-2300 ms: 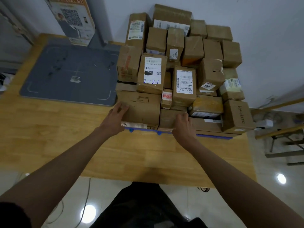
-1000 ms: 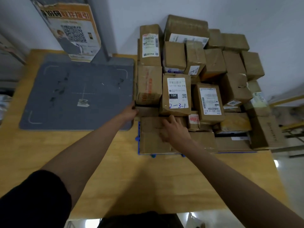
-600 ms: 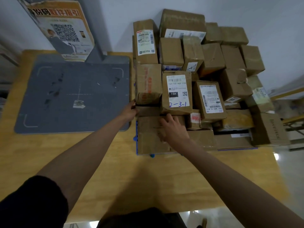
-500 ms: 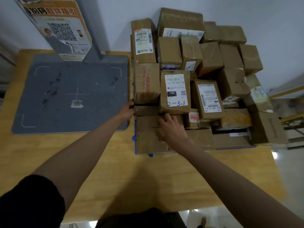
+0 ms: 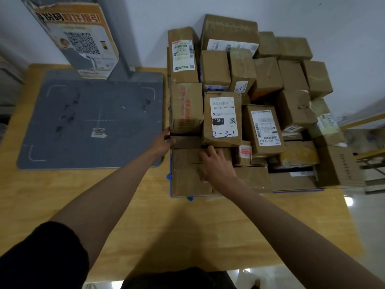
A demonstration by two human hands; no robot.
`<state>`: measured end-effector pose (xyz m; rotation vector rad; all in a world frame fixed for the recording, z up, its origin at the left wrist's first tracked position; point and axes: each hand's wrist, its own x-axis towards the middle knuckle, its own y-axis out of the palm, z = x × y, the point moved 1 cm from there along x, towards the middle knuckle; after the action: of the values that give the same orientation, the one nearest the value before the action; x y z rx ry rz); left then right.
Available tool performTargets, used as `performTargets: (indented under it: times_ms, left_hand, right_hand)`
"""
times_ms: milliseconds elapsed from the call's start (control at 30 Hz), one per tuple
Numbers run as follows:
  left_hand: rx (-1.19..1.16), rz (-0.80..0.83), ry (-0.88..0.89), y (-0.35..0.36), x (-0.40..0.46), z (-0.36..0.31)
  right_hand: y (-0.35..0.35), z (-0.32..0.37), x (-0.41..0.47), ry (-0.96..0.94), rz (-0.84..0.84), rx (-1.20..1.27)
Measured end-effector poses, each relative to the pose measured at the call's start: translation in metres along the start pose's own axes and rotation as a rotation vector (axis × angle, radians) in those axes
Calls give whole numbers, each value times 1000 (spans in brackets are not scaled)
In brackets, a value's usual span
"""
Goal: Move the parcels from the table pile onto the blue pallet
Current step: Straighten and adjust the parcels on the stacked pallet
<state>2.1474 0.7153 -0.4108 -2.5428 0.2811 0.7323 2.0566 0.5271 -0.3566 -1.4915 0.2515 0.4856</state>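
Several brown parcels are stacked in a tall pile on the blue pallet [image 5: 298, 191], which lies on the right half of the wooden table [image 5: 183, 230]. My left hand [image 5: 163, 141] touches the left end of a thin flat parcel [image 5: 186, 142], which is wedged under the orange-printed parcel [image 5: 186, 107]. My right hand [image 5: 216, 165] lies palm down on the front-left carton [image 5: 185, 176]. Its fingertips reach the gap below the parcel marked "2-3-1" [image 5: 223, 119]. Neither hand holds anything.
A grey scanning mat [image 5: 93, 119] covers the table's left half, with a grey post carrying a QR poster [image 5: 77, 38] behind it. A white wall stands close behind the pile. At the right the table ends above a shiny floor and a metal frame [image 5: 373, 161].
Both hands have moved from the pile's front edge up to the thin flat parcel and the carton top. Over the last half second they have barely shifted.
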Motion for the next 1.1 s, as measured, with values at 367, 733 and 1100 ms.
performTargets:
  times_ms: [367, 733, 1100]
  left_hand:
    - [32, 94, -3, -22, -1, -10]
    - [-78, -60, -4, -76, 50, -45]
    - [-391, 62, -42, -84, 141, -111]
  right_hand:
    - [-57, 8, -1, -99, -202, 31]
    - [-160, 2, 106, 26, -397, 288]
    - [-171, -7, 223, -17, -305, 207]
